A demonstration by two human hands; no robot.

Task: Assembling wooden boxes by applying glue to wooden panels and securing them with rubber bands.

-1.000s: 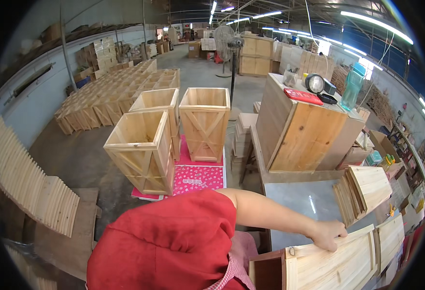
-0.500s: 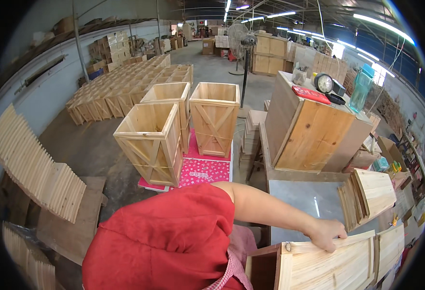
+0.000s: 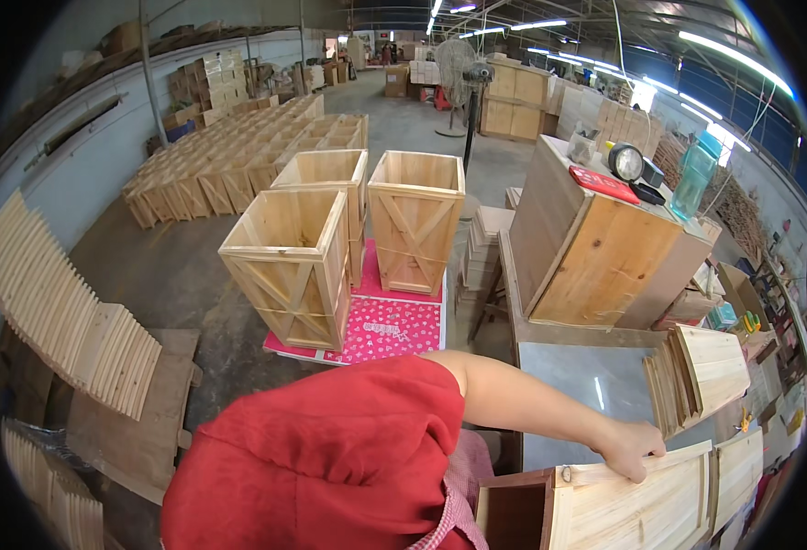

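Observation:
From a red sleeve my left arm reaches right across the bench, and my left hand (image 3: 632,449) is closed over the upper edge of a pale wooden box (image 3: 637,500). This box lies on its side at the lower right, its dark open end turned toward my body. Its lower part runs out of the picture. Beside its far end stands another light wooden panel (image 3: 736,477). A stack of tapered wooden panels (image 3: 704,378) rests on the grey bench top (image 3: 573,371) just beyond my hand. My right hand is out of the picture.
Three tall wooden planters (image 3: 298,298) stand on a pink patterned board (image 3: 394,325) ahead. A large wooden cabinet (image 3: 601,261) on the bench carries a blue bottle (image 3: 694,174) and a lamp (image 3: 624,161). Slatted wood pieces (image 3: 73,321) lean at left. A fan (image 3: 457,73) stands behind.
My left arm and hand have shifted slightly right, still on the box edge. More of the box's dark open end shows, and the whole view has moved a little.

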